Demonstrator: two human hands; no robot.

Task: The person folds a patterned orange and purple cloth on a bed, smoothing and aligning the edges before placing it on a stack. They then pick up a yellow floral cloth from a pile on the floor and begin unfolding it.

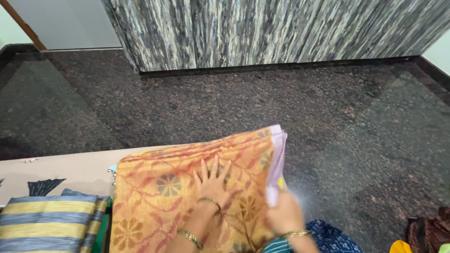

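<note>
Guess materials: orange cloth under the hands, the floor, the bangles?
Orange cloth: looks like woven cotton or a silk blend, matte, with red floral motifs in the weave. Floor: polished dark speckled stone, likely granite, faintly reflective. Bangles: thin gold-coloured metal, shiny; real gold or plated, can't tell.

Soft, even indoor light; faint sheen on the dark floor, edges bowed (perhaps slight motion blur).

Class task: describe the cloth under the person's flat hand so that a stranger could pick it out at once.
On the beige sheet beside the dark floor lies the orange cloth, under the left hand. Unlike the striped cloth beside it, it bears red flower patterns.
</note>
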